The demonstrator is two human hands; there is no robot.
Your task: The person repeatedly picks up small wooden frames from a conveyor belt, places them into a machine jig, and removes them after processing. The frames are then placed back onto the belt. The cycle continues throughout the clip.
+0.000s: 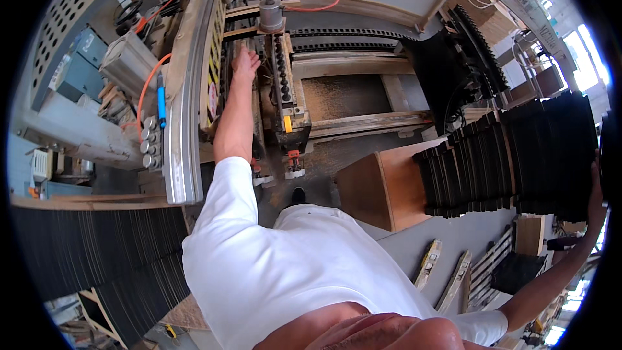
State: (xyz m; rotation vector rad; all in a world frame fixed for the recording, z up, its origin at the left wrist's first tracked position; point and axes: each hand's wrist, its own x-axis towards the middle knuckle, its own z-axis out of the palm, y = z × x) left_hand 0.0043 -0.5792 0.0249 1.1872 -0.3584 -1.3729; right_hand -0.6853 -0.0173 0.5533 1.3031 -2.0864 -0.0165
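My left arm stretches forward over the machine. My left hand (245,63) is over the narrow bed beside a row of black round fittings (283,68), its fingers partly spread, with no object visible in it. Out at the far right, my right hand (596,188) rests against the outer end of a tall stack of black boards (551,155). Its fingers look stretched along the stack, partly lost in the dark picture rim. A grey cylindrical motor housing (271,14) stands just beyond my left hand.
A brown wooden box (366,191) stands beside the black stack. More black boards (97,240) are piled at the lower left. A metal rail with a blue pen-like tool (161,104) and several round knobs (151,142) runs left of my arm. Pale wooden bars (427,264) lie on the floor.
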